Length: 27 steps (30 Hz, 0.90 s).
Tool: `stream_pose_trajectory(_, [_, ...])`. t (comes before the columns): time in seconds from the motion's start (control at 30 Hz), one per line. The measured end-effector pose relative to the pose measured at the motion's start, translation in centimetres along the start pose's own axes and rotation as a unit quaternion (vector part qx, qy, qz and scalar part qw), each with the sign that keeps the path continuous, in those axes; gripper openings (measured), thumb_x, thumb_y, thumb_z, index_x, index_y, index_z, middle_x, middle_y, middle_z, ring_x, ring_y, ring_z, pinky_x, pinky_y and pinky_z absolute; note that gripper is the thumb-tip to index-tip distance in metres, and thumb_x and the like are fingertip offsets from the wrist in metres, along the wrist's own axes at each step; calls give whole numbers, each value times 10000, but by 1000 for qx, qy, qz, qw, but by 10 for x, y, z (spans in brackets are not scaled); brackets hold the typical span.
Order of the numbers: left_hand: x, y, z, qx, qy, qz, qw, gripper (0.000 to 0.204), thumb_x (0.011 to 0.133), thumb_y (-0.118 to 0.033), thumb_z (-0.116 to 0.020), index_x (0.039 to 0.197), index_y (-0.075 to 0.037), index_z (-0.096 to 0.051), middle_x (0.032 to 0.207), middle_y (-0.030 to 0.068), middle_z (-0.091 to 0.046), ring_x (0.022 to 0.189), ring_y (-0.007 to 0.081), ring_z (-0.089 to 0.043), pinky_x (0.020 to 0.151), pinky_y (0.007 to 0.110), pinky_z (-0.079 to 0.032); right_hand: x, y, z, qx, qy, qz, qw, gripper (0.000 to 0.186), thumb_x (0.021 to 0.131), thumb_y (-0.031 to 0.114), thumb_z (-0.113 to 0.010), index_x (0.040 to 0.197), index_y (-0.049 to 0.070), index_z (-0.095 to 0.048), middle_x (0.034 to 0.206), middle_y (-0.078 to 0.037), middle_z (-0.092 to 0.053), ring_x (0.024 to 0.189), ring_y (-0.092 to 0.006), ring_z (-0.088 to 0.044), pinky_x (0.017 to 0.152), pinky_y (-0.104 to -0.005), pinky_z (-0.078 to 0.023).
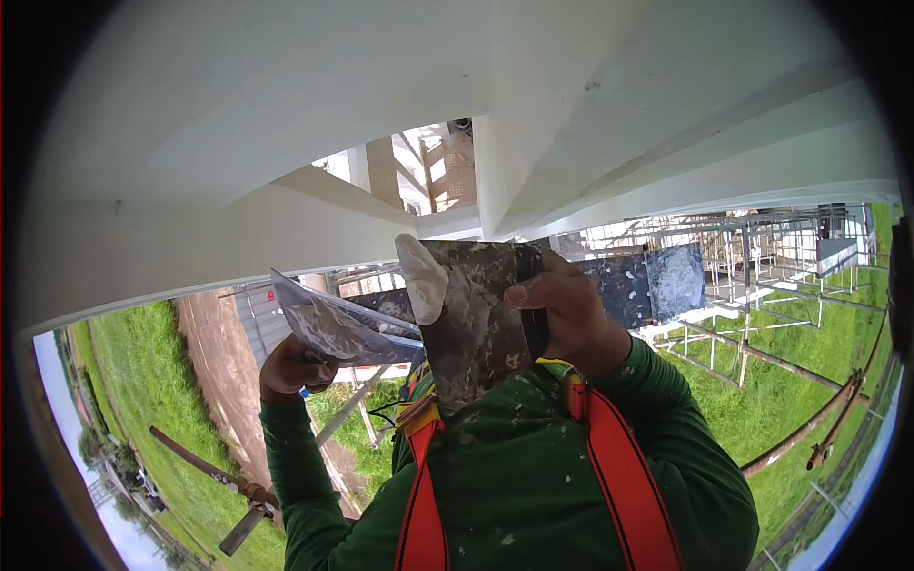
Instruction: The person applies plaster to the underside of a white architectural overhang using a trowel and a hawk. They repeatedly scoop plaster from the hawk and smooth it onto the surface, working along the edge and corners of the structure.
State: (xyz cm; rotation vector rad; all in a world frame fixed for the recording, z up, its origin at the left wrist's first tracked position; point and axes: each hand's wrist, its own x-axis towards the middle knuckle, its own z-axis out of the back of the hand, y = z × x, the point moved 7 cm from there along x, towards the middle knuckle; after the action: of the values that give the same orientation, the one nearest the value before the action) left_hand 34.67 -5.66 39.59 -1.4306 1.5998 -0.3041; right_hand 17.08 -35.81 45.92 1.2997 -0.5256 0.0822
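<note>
My right hand point(576, 319) is closed round the edge of a dark, flat rectangular plate point(476, 328), thumb on its face. Dried smears cover the plate, and a thick lump of white putty point(422, 276) clings to its left edge. On the left, my left hand point(297, 366) grips a wide flat-bladed putty knife point(347, 324), whose pale grey blade is streaked with filler. The blade tilts up and to the right, its right end close to the plate; whether they touch I cannot tell. My fingers hide the knife's handle.
A large white-painted surface point(286, 95) with beams spans the space ahead. Dark splattered scaffold boards point(657, 281) and metal scaffold tubes point(790, 295) extend to the right, with a rusty pole point(205, 462) at lower left. Grass lies far below. Red harness straps point(628, 466) cross my green sleeved top.
</note>
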Motion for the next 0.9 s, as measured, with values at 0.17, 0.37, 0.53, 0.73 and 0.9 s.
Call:
stream_pose_trajectory(0.17, [27,15,1,-74,15,-170,983,471,875,-115,-710,1265,52,-506,527,6,-403,395,94,-352,362,252,-274,-52,39,38,-56,-187,-66,978,423,724,100,-738,1119,-2,-630,1139,-218,-618,1057,-345,-612,880,-413,-484])
stream_pose_trajectory(0.37, [51,19,-6,-89,76,-222,968,371,943,-144,-636,1290,-43,-551,528,-37,-412,396,89,-397,409,269,-359,-63,74,104,-93,-502,-50,858,420,821,-30,-549,1237,-81,-566,1165,-242,-592,1065,-306,-609,895,-390,-499])
stream_pose_trajectory(0.53, [66,-20,-17,-36,102,-186,977,365,971,-162,-595,1322,-76,-546,536,-42,-418,404,89,-399,423,271,-366,-18,128,120,-345,-496,138,785,499,814,-111,-502,1312,-106,-532,1176,-274,-579,1047,-331,-610,885,-377,-505])
stream_pose_trajectory(0.73, [61,-42,-37,-8,77,-164,983,374,983,-145,-560,1351,-93,-526,569,-37,-402,435,85,-368,459,261,-348,13,165,127,-359,-528,123,759,613,739,-99,-529,1351,-69,-525,1269,-254,-558,1136,-396,-578,988,-437,-463])
stream_pose_trajectory(0.9, [61,-35,-23,-11,64,-140,988,344,966,-133,-580,1305,-81,-559,571,-33,-401,455,86,-377,460,258,-328,39,182,127,-372,-534,103,752,693,698,-60,-603,1380,-69,-477,1273,-244,-544,1122,-403,-558,979,-462,-458])
